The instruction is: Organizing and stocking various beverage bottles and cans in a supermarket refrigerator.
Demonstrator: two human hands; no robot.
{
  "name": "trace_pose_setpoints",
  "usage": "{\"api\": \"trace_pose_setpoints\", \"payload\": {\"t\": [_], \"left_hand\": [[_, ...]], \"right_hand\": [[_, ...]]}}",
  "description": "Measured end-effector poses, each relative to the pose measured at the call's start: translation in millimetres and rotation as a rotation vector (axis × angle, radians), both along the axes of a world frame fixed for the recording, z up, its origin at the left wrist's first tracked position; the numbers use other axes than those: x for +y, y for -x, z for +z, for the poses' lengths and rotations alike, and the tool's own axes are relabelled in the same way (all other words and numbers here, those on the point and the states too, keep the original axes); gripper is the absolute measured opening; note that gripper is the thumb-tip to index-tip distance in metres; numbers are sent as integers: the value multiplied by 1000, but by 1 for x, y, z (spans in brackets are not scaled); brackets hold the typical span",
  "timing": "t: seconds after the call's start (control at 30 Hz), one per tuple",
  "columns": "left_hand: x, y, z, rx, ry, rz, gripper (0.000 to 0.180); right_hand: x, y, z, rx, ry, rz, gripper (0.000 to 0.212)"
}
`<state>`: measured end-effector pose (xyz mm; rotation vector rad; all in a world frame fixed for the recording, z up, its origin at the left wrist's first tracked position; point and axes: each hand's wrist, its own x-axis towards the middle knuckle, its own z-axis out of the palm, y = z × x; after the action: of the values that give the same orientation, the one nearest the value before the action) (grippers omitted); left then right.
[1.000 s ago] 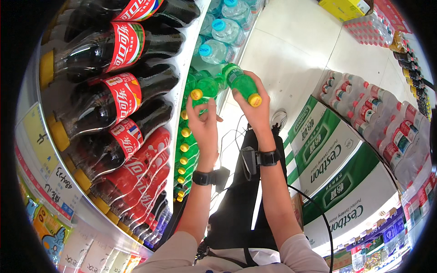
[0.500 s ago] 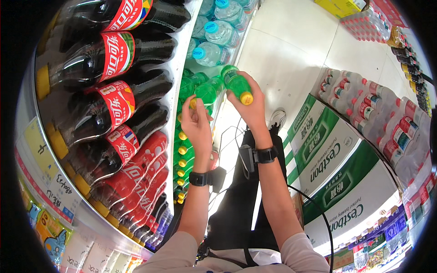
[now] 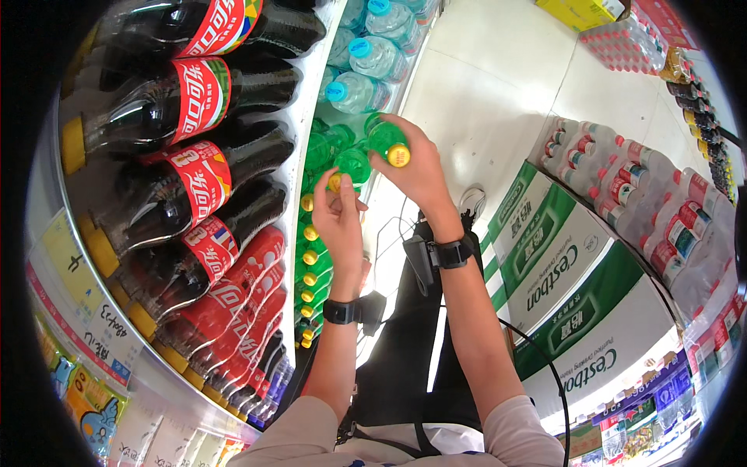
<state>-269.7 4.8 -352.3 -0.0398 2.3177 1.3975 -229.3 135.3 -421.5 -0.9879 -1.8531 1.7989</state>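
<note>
My right hand [image 3: 420, 167] is closed around a green soda bottle [image 3: 381, 132], its yellow cap pointing up toward me. Just left of it, my left hand [image 3: 342, 229] has its fingertips at the yellow cap of a second green bottle [image 3: 356, 162], thumb and fingers closed on the neck. This second bottle stands tilted at the shelf front, close beside the first. More green bottles with yellow caps [image 3: 317, 276] line the shelf below and behind my left hand. Black bands with small devices sit on both wrists.
Large cola bottles [image 3: 202, 93] fill the shelf on the left, beyond a white divider [image 3: 311, 86]. Clear water bottles [image 3: 369, 54] stand farther along. On the right are green-and-white cartons [image 3: 580, 303] and wrapped bottle packs [image 3: 630, 183]. A black cable [image 3: 562, 381] hangs near my right arm.
My right hand has shifted left toward the shelf with its bottle, which now stands more end-on to me. The bottle at my left hand has also tipped more end-on.
</note>
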Motion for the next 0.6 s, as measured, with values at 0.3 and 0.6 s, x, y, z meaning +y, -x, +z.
{"api": "trace_pose_setpoints", "payload": {"t": [0.3, 0.6], "left_hand": [[-6, -3, -2, -56, -21, -21, 32], [-19, -29, -9, -2, -66, -69, 30]], "right_hand": [[-6, -3, 5, -44, -119, 58, 59], [-2, -2, 25, 82, -76, 141, 57]]}}
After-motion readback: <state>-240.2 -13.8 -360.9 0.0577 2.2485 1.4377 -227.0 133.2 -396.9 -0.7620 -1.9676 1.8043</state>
